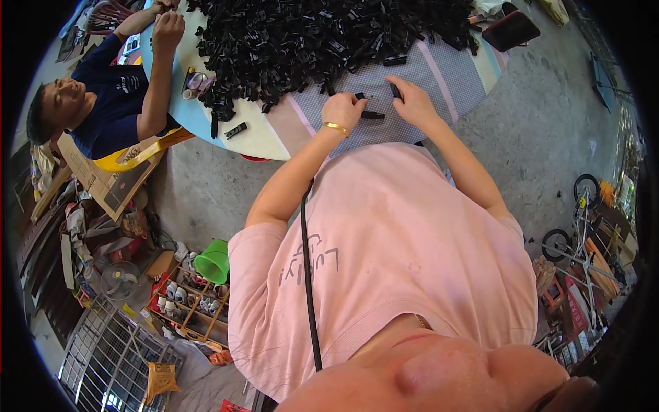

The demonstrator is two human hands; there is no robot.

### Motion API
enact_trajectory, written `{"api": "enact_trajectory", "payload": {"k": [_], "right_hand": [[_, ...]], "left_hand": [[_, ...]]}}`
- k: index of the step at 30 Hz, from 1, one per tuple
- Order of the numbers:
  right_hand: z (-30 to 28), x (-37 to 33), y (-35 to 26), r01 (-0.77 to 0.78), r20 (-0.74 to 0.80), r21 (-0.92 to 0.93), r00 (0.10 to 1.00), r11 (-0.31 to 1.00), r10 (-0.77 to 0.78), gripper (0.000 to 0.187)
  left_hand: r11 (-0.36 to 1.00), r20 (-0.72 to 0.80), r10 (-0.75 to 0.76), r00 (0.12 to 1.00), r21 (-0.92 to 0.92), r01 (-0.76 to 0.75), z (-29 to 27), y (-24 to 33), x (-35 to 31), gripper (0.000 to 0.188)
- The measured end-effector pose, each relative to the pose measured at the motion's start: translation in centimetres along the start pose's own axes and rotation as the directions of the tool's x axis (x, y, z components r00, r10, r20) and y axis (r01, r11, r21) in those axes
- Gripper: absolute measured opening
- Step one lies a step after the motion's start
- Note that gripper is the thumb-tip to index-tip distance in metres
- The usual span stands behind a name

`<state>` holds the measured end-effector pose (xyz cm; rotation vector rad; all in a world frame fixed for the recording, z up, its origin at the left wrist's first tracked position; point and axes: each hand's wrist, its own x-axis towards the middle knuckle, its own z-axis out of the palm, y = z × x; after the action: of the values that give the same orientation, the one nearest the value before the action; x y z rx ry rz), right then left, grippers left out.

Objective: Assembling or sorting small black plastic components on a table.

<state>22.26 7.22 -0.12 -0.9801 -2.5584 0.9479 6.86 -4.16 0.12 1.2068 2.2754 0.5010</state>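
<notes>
A large heap of small black plastic clip-like pieces (pixel 302 41) covers the far part of the table in front of me. My left hand (pixel 343 111) is closed, its thumb and fingers pinching a small black plastic piece (pixel 360 95). To its right, my right hand (pixel 413 104) grips another black plastic piece (pixel 395 90) between thumb and forefinger. One more black piece (pixel 373 115) lies on the patterned grey cloth (pixel 398 130) between my hands. A single loose piece (pixel 235 130) rests on the table to the left, apart from the heap.
A dark phone (pixel 511 31) sits at the table's far right edge. Small jars or rolls (pixel 198 84) stand left of the heap. At the left, a co-worker (pixel 113 103) sits with both hands raised over the table edge. A green bucket (pixel 213 261) and shoe rack (pixel 189 302) are behind me.
</notes>
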Motion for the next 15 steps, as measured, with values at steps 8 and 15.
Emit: {"api": "enact_trajectory", "payload": {"k": [8, 15], "right_hand": [[-0.2, -0.1, 1.0, -0.446, 0.333, 0.636, 0.895, 0.630, 0.297, 0.040], [0.1, 0.4, -0.1, -0.493, 0.402, 0.755, 0.869, 0.432, 0.289, 0.031]], "left_hand": [[0.944, -0.039, 0.294, 0.955, -0.145, -0.297, -2.6, 0.2, -0.2, 0.020], [0.952, -0.040, 0.293, 0.955, -0.079, -0.296, 0.3, -0.6, 0.4, 0.020]]}}
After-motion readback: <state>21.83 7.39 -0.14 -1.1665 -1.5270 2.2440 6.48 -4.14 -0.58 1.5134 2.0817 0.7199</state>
